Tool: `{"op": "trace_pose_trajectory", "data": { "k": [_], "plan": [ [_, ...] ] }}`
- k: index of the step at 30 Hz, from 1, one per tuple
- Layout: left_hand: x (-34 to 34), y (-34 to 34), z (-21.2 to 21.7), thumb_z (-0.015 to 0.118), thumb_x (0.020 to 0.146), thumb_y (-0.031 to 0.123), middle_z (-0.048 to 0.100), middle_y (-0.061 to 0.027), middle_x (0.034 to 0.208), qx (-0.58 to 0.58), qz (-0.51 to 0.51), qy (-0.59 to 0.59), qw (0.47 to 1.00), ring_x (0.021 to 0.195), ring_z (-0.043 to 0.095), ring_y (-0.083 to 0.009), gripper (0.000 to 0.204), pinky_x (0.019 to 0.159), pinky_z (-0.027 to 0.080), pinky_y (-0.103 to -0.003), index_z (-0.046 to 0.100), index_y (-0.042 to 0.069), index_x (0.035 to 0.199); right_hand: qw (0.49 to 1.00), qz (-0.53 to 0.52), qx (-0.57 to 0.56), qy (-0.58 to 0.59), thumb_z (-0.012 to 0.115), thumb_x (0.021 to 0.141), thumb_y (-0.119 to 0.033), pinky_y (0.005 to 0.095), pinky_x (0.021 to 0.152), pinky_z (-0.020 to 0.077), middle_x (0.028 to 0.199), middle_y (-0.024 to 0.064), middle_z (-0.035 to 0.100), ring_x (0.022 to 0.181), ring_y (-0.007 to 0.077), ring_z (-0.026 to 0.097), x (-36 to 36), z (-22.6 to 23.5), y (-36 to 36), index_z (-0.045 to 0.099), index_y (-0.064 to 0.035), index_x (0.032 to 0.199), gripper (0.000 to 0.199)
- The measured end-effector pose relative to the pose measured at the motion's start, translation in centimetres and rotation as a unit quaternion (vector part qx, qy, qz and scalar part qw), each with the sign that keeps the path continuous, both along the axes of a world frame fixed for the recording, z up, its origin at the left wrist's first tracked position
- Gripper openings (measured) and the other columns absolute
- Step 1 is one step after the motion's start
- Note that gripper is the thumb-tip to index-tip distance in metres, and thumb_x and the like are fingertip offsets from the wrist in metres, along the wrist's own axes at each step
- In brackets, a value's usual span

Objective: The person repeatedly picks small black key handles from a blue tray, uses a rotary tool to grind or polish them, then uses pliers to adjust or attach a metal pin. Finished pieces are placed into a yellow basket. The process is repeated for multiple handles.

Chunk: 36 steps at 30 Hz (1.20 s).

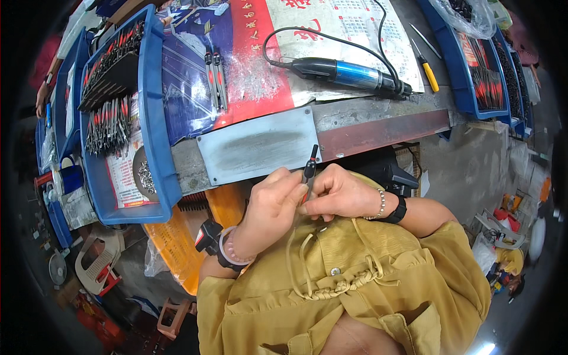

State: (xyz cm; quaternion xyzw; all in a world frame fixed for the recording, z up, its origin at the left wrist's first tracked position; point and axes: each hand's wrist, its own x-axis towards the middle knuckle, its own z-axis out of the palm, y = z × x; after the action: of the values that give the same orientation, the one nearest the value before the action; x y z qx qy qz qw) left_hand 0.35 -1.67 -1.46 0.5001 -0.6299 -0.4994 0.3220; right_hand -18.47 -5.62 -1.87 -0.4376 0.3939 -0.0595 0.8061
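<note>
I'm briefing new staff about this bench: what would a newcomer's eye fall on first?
Most likely the mustard top filling the lower centre, and just above it the left hand and right hand, holding a slim black piece. Next might come the blue corded tool on the bench at upper centre, and the blue bin at left, holding red-and-black pieces.

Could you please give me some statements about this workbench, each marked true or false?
The left hand and right hand hold a slim black pen-shaped piece. True.
Small silver metal parts lie in a round grey dish. True.
The yellow-handled metal screwdriver lies left of the blue-and-black cylindrical corded tool. False: it lies to its right.
The pale grey rectangular plate lies at the far edge of the grey bench. False: it lies at the near edge.
</note>
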Motion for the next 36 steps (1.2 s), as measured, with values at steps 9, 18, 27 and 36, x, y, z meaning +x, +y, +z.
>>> {"op": "trace_pose_trajectory", "data": {
  "k": [9, 18, 27, 36],
  "plan": [
    [0.5, 0.5, 0.5, 0.061, 0.090, 0.000, 0.048, -0.0110, 0.072, -0.015, -0.013, -0.006, 1.000, 0.061, 0.046, -0.0218, 0.011, 0.055, 0.037, -0.031, 0.062, -0.007, 0.098, 0.999, 0.028, 0.015, 0.004, 0.073, 0.082, -0.017, 0.0221, 0.043, 0.0433, 0.057, 0.0058, 0.063, 0.048, 0.0089, 0.059, 0.2, 0.8, 0.0, 0.063, 0.0016, 0.062, 0.030],
    [0.7, 0.7, 0.5, 0.062, 0.090, 0.000, 0.047, -0.0108, 0.071, -0.018, -0.011, -0.017, 1.000, 0.061, 0.046, -0.0216, 0.011, 0.055, 0.038, -0.031, 0.062, -0.008, 0.098, 0.999, 0.040, -0.003, 0.005, 0.073, 0.082, -0.017, 0.0232, 0.042, 0.0415, 0.053, 0.0074, 0.061, 0.046, 0.0093, 0.058, 0.4, 0.6, 0.2, 0.063, 0.0024, 0.062, 0.029],
    [1.1, 0.1, -0.7, 0.057, 0.098, 0.014, 0.058, -0.0032, 0.079, 0.202, -0.016, 0.231, 0.952, 0.066, 0.051, -0.0150, 0.030, 0.057, 0.043, -0.028, 0.060, -0.007, 0.119, 0.996, 0.019, 0.079, -0.028, 0.073, 0.085, -0.017, 0.0222, 0.045, 0.0447, 0.060, 0.0064, 0.065, 0.050, 0.0087, 0.060, 0.2, 0.5, -0.1, 0.066, 0.0014, 0.069, 0.025],
    [2.5, -0.3, -3.7, 0.075, 0.085, 0.030, 0.061, -0.0011, 0.081, 0.433, -0.016, 0.510, 0.743, 0.060, 0.052, -0.0058, 0.045, 0.052, 0.040, -0.017, 0.062, -0.003, 0.113, 0.990, -0.016, 0.120, -0.076, 0.072, 0.088, -0.018, 0.0206, 0.052, 0.0472, 0.073, 0.0068, 0.069, 0.055, 0.0079, 0.060, -0.1, -0.4, -0.1, 0.070, 0.0028, 0.080, 0.022]
  ]
}}
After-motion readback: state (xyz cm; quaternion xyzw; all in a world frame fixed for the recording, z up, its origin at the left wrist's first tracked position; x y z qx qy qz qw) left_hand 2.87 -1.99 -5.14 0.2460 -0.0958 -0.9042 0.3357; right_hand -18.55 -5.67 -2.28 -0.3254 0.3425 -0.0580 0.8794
